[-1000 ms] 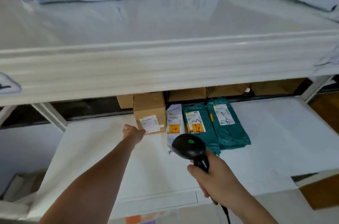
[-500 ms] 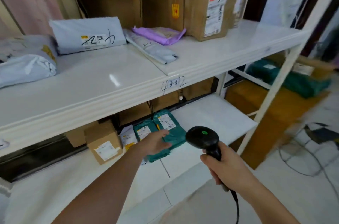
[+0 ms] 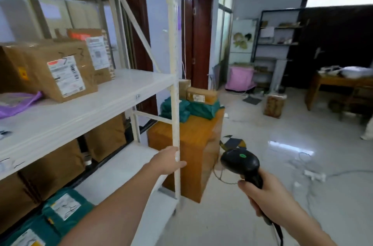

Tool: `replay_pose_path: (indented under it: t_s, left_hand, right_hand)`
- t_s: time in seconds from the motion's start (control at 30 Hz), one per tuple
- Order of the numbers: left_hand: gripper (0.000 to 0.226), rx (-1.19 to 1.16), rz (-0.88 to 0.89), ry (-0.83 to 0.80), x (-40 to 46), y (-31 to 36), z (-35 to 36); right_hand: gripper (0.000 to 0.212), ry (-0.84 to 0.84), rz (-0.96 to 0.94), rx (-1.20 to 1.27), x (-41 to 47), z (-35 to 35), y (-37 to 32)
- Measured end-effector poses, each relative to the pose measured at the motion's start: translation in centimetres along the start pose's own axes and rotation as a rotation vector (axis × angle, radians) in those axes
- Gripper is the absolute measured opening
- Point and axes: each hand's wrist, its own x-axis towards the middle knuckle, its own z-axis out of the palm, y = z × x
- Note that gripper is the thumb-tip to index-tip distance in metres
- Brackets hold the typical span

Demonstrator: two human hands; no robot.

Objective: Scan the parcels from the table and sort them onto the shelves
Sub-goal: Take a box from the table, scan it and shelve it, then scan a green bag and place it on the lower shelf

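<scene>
My right hand (image 3: 268, 197) grips the handle of a black barcode scanner (image 3: 241, 162), held out over the floor. My left hand (image 3: 168, 160) is empty and reaches forward beside the white shelf post (image 3: 175, 104), touching it. Beyond the post stands a low wooden table (image 3: 193, 136) with several green parcels (image 3: 201, 107) and a small cardboard box (image 3: 200, 94) on top. The white shelf unit (image 3: 84, 102) at my left carries cardboard boxes (image 3: 60, 70) and a purple bag (image 3: 14, 102); green parcels (image 3: 58, 215) lie on its lower level.
A glossy tiled floor (image 3: 282, 165) opens to the right, with white cables and a power strip (image 3: 314, 175) lying on it. Farther off stand a dark shelf rack (image 3: 276, 48), a pink-covered object (image 3: 240, 78), a small box on the floor (image 3: 274, 104) and a wooden desk (image 3: 339, 88).
My view has swung right, from the lower shelf to the room and the wooden table. My left hand left the cardboard box on the shelf and now reaches by the post.
</scene>
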Motion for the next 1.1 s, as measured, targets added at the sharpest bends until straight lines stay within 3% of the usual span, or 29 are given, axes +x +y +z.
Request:
replay_pose_path:
  t_s: [0.2,0.4,0.63,0.87,1.1]
  left_hand:
    - [0.081,0.042,0.050,-0.005,7.4,6.7,2.4]
    - [0.084,0.049,0.060,-0.039,13.5,9.2,4.3]
    - [0.083,0.067,0.046,-0.055,22.7,8.9,5.4]
    - [0.081,0.048,0.008,-0.035,36.1,7.6,3.7]
    - [0.082,0.061,-0.026,-0.055,48.4,7.3,2.1]
  right_hand:
    - [0.011,0.042,-0.012,-0.005,4.5,-6.3,2.8]
    - [0.014,-0.009,-0.024,0.022,10.3,-8.2,3.5]
    - [0.011,-0.042,-0.023,0.027,20.3,-8.3,4.6]
    - [0.022,-0.074,-0.053,0.017,34.5,-8.2,4.4]
    - [0.019,-0.067,-0.094,0.033,48.6,-8.9,4.6]
